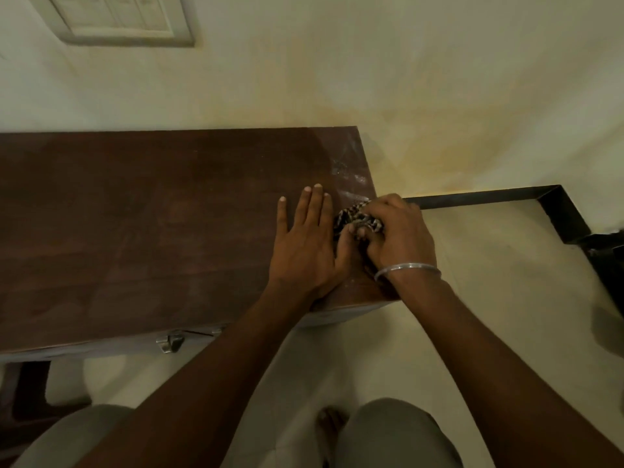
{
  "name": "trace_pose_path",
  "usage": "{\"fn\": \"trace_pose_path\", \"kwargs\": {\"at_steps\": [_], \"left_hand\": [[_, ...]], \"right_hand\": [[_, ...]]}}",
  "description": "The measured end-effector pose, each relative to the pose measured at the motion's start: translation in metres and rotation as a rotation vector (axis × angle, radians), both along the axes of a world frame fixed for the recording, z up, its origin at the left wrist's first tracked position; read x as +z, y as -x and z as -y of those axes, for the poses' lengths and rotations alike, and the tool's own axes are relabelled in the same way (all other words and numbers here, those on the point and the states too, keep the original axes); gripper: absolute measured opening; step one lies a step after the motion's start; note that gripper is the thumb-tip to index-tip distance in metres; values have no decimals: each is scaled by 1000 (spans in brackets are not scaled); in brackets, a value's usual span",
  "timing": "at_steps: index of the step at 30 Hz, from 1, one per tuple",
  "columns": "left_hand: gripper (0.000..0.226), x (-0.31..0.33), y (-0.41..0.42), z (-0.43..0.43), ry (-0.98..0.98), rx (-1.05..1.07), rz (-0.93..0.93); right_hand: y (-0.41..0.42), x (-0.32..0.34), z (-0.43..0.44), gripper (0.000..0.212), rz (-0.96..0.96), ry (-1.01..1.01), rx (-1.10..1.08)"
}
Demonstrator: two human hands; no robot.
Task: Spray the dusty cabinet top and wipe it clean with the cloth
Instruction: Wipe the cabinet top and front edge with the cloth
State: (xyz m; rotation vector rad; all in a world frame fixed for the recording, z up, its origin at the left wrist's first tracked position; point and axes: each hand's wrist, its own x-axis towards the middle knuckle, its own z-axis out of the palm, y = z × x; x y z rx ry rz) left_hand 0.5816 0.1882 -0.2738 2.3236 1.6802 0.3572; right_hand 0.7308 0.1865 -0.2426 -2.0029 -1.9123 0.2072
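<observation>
Wiping stage judged well along. Checked cloth [358,220] is bunched under the right hand [398,231], fingers curled around it, at the cabinet top's [152,214] right end. Left hand [305,244] lies flat, fingers spread. Pale dust [347,175] remains near the far right corner. No spray bottle is seen.

Dim yellowish light, soft focus, wide-angle warp & blur at edges.

A pale, yellow-stained wall [405,79] is seen behind. A framed panel [125,21] is mounted upper left. Dim light throughout.
</observation>
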Motion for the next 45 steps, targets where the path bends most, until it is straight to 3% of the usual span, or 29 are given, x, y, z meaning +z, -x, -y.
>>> {"fn": "trace_pose_path", "kwargs": {"at_steps": [6, 18, 23, 29, 35, 42, 45], "left_hand": [[80, -3, 2, -20, -17, -10, -13], [78, -3, 7, -67, 0, -3, -27], [76, -2, 6, -81, 9, 13, 25], [77, 0, 12, -106, 3, -2, 25], [78, -1, 12, -127, -15, -1, 101], [75, 1, 13, -140, -2, 41, 201], [76, 1, 14, -140, -5, 89, 209]], "right_hand": [[6, 2, -40, 27, 2, -39, 6], [7, 4, -72, 22, -26, 83, -9], [20, 11, -110, 33, -38, 53, -29], [11, 23, -121, 28, -43, 217, 29], [16, 7, -148, 32, -12, 3, -24], [18, 4, -176, 30, -6, -16, -22], [13, 2, -179, 18, 70, -42, -98]]}}
